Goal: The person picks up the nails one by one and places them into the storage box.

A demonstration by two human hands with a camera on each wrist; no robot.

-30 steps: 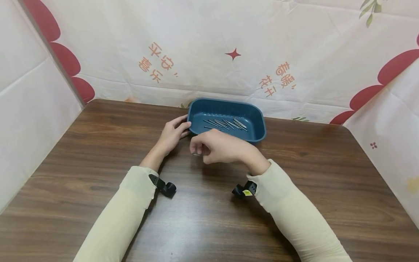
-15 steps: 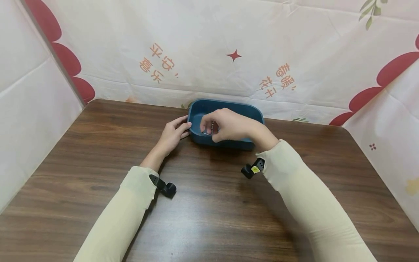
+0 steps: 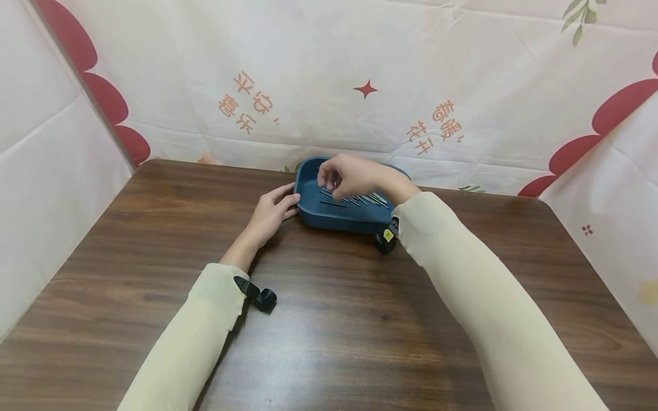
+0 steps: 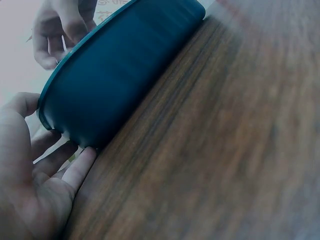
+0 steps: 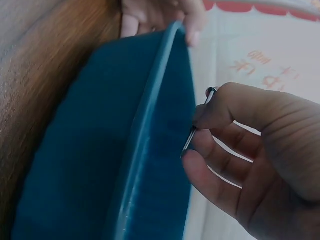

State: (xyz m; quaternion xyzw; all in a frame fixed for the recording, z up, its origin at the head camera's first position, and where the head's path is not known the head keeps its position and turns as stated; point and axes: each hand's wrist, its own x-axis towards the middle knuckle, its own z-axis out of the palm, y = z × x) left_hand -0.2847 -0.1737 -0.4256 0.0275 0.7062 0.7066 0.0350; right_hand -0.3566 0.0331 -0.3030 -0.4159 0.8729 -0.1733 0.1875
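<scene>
A blue plastic bin (image 3: 344, 221) stands at the back of the table with several thin metal nails (image 3: 377, 200) lying on its floor. My left hand (image 3: 269, 214) holds the bin's left end, thumb over the rim (image 4: 44, 107) and fingers against the outer wall. Above the bin's inside hovers my right hand (image 3: 352, 174), its fingers curled. The right wrist view shows it pinching one slim metal nail (image 5: 189, 140) between thumb and fingers, close to the rim. Part of that nail is hidden by the thumb.
The brown wooden table (image 3: 329, 319) extends in front of the bin and to both sides. A white printed cloth (image 3: 308, 74) hangs close behind the bin, and similar cloth borders the left and right sides.
My right hand has moved from in front of the bin, forward and up, to above its inside, still pinching the nail. The left hand has stayed at the bin's left end.
</scene>
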